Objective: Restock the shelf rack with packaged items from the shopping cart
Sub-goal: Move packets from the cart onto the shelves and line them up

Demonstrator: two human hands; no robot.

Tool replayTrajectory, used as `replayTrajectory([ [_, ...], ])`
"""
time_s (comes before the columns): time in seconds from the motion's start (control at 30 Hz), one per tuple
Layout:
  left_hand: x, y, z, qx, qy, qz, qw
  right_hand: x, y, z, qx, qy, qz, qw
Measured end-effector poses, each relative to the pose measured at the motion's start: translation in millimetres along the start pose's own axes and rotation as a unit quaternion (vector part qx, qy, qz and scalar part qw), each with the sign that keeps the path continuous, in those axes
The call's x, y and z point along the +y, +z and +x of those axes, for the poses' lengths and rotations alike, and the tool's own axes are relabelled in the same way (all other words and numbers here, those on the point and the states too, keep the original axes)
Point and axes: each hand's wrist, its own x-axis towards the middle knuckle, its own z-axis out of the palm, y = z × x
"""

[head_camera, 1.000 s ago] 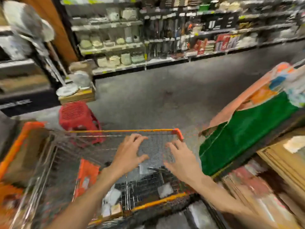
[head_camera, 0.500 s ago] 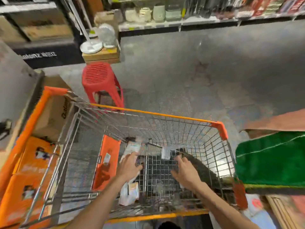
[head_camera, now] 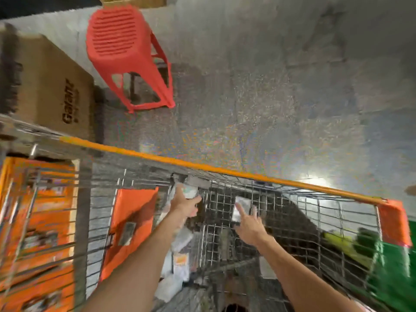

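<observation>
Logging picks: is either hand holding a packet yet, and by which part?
Neither yet. The left hand and right hand reach with straight fingers toward white packets in the cart.

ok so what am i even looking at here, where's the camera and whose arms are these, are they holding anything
There is no machine here. A person wears one camera on the head, so the picture looks forward and down at their own hands. The left hand and the right hand reach, fingers spread, into a wire shopping cart with an orange rim. Pale packets lie inside it. The right fingertips are at a small packet, but the picture is blurred and neither hand seems to grip anything. Beyond the cart stand a red stool and a cardboard box.
</observation>
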Motion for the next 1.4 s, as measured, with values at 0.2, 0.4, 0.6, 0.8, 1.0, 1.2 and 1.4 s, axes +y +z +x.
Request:
replayTrajectory([
  [0.2,5,30,60,-0.001,-0.041,-0.047,0.998,6,14,46,-0.012,0.016,-0.028,0.999],
  [0.4,-13,46,95,0.035,-0.086,-0.099,0.991,4,34,51,0.065,0.019,-0.036,0.997],
  [0.6,-22,54,102,0.044,-0.046,-0.087,0.994,14,23,51,0.100,0.023,0.081,0.991],
  [0.8,-34,36,34,-0.018,0.000,-0.056,0.998,28,17,24,0.098,-0.010,0.271,0.958],
  [1.0,-32,14,-21,-0.076,0.019,-0.043,0.996,25,16,-20,0.089,0.008,0.510,0.855],
  [1.2,-13,-6,-89,-0.113,0.059,-0.059,0.990,12,9,-81,0.105,0.033,0.603,0.790],
  [1.4,-1,-38,-171,-0.157,0.117,-0.070,0.978,-8,2,-173,0.137,-0.045,0.561,0.815],
])
